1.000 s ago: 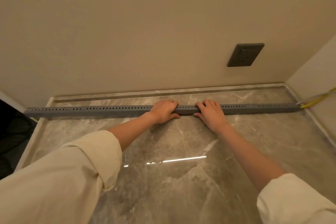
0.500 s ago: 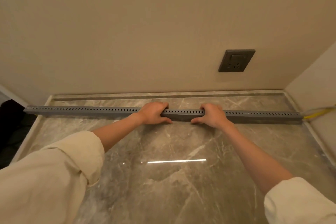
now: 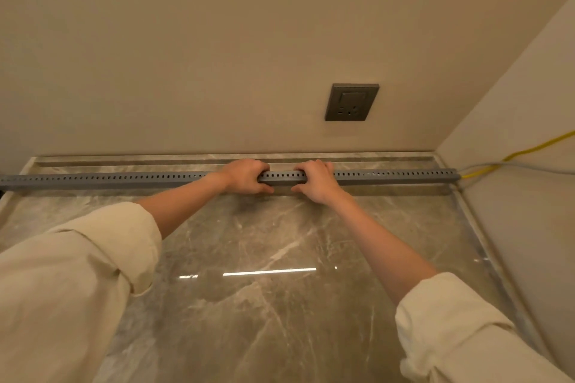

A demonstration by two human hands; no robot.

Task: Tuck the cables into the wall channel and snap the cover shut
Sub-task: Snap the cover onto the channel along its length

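Observation:
A long grey cable channel (image 3: 109, 180) with a row of small slots lies across the marble surface near the back wall, its cover on top. My left hand (image 3: 245, 176) and my right hand (image 3: 315, 179) grip it side by side at its middle, fingers over the top and thumbs under the front edge. A yellow cable (image 3: 516, 154) and a grey cable (image 3: 504, 165) come out of the channel's right end and run off along the side wall.
A dark grey wall socket (image 3: 351, 102) sits on the back wall above the right part of the channel. The marble surface (image 3: 280, 305) has a raised lip at the back and right. The side wall (image 3: 529, 196) closes the right.
Both hands have gone from pressing flat on the channel to gripping it, and they sit closer together than half a second ago. The channel now lies nearer the back wall.

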